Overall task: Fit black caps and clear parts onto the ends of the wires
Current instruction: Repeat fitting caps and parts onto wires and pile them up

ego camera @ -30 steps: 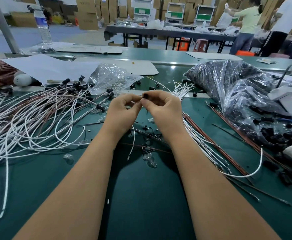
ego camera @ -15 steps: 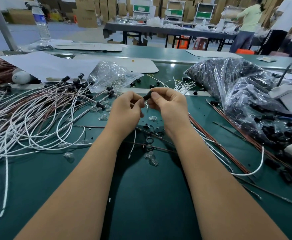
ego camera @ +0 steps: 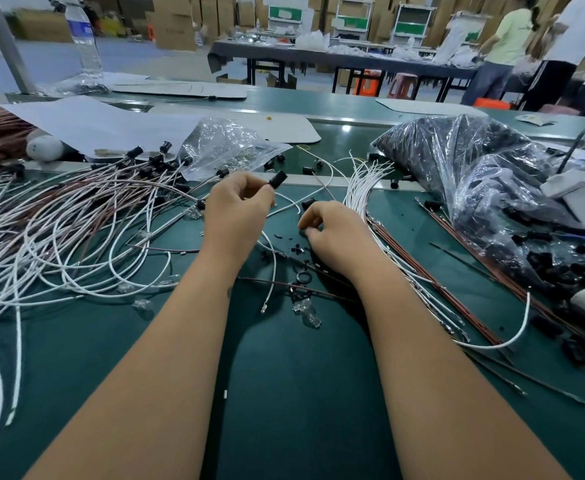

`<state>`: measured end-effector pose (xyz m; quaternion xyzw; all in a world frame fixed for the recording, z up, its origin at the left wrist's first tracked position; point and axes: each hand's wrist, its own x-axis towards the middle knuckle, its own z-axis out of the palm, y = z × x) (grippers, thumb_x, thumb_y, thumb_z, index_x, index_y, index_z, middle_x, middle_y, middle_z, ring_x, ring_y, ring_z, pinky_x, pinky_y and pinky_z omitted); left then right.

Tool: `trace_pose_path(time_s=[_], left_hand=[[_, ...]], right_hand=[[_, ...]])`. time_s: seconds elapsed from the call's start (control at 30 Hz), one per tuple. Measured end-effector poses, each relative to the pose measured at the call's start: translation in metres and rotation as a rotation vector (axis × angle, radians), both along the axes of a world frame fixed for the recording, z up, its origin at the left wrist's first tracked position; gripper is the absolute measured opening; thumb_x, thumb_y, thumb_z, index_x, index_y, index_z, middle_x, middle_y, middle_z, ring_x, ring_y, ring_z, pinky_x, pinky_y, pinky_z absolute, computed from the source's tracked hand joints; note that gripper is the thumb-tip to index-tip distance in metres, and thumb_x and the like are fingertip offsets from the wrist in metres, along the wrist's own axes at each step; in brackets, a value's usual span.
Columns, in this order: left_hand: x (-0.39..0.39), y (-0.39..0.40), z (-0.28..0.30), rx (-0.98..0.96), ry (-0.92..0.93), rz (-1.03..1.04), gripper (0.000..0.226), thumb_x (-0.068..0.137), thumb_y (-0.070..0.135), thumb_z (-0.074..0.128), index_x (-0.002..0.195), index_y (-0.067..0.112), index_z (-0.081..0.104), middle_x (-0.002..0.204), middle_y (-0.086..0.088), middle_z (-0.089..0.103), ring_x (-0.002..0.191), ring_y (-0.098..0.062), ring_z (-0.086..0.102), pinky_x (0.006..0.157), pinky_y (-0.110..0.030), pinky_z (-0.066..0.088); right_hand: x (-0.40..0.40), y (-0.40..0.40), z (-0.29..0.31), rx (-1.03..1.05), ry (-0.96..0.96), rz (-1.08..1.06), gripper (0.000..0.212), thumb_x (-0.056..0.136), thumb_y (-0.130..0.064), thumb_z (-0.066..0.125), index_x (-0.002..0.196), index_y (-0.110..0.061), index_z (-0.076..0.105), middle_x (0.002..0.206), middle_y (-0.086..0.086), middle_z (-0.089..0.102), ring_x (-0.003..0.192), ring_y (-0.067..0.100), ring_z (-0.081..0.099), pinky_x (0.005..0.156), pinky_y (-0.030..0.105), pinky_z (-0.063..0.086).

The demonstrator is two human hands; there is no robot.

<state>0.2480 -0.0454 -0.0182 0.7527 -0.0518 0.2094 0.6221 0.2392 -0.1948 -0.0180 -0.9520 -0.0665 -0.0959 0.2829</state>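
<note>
Head camera looks down on a green work table [ego camera: 284, 393] with both bare forearms reaching forward. At about eleven o'clock from the frame's middle, the left hand [ego camera: 237, 211] is raised with its fingers curled, pinching a black cap [ego camera: 277, 177] between thumb and fingertips; the cap sticks out at the hand's one o'clock, and a white wire [ego camera: 273, 263] trails down from under that hand toward six o'clock. Just beside it, at its four o'clock, the right hand [ego camera: 332, 228] sits lower on the table, fingers curled down over a scatter of small black pieces [ego camera: 299, 249]; it seems to pinch something small, though the fingertips hide it, so I cannot tell what. Another black cap [ego camera: 308, 203] lies at the right hand's eleven o'clock, touching or nearly touching the knuckles. Clear parts [ego camera: 306, 311] lie near six o'clock, between the forearms. Finished capped wires [ego camera: 76, 216] spread out at nine o'clock; a bundle of bare white wires [ego camera: 364, 181] fans at one o'clock, and a plastic bag of black caps [ego camera: 474, 174] sits at two o'clock.
</note>
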Motion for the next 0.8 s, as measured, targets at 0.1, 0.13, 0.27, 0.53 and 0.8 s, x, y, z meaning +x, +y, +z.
trace_pose_path(time_s=[0.1, 0.13, 0.27, 0.53, 0.8], left_hand=[[0.000, -0.001, 0.000, 0.007, 0.006, -0.016, 0.011, 0.086, 0.015, 0.061, 0.077, 0.013, 0.067, 0.066, 0.006, 0.062, 0.050, 0.003, 0.046, 0.051, -0.009, 0.039], [0.000, -0.001, 0.000, 0.003, 0.004, -0.022, 0.010, 0.086, 0.015, 0.061, 0.078, 0.014, 0.067, 0.067, 0.005, 0.063, 0.051, 0.003, 0.047, 0.052, -0.009, 0.039], [-0.001, -0.002, 0.000, -0.012, -0.016, -0.113, 0.008, 0.092, 0.016, 0.061, 0.090, 0.022, 0.066, 0.071, 0.000, 0.067, 0.045, 0.004, 0.045, 0.047, -0.007, 0.035], [-0.001, -0.008, -0.003, 0.090, 0.025, -0.299, 0.028, 0.099, 0.015, 0.051, 0.084, 0.037, 0.060, 0.072, 0.007, 0.059, 0.072, -0.017, 0.043, 0.068, -0.026, 0.039], [-0.001, -0.006, -0.002, 0.138, 0.057, -0.297, 0.027, 0.099, 0.016, 0.048, 0.083, 0.035, 0.059, 0.069, 0.004, 0.050, 0.057, -0.007, 0.039, 0.055, -0.018, 0.034]], right_hand=[[0.003, -0.001, -0.001, 0.093, -0.052, -0.032, 0.018, 0.092, -0.006, 0.051, 0.088, -0.023, 0.056, 0.105, 0.006, 0.062, 0.092, 0.018, 0.054, 0.082, 0.025, 0.039], [0.003, -0.001, -0.001, 0.148, -0.088, -0.040, 0.018, 0.093, -0.005, 0.050, 0.090, -0.021, 0.057, 0.104, 0.006, 0.062, 0.092, 0.017, 0.054, 0.080, 0.024, 0.038], [0.002, 0.002, 0.003, 0.420, -0.167, -0.051, 0.018, 0.097, -0.006, 0.042, 0.094, -0.022, 0.050, 0.088, -0.001, 0.059, 0.078, 0.016, 0.056, 0.065, 0.031, 0.043], [0.001, -0.002, 0.009, 0.795, -0.197, -0.115, 0.008, 0.094, -0.013, 0.059, 0.101, -0.016, 0.056, 0.080, 0.000, 0.062, 0.062, 0.006, 0.059, 0.062, 0.022, 0.051], [-0.004, -0.003, 0.016, 1.169, -0.066, 0.029, 0.009, 0.090, -0.010, 0.064, 0.082, -0.013, 0.064, 0.056, -0.005, 0.056, 0.047, 0.007, 0.050, 0.048, 0.019, 0.042]])
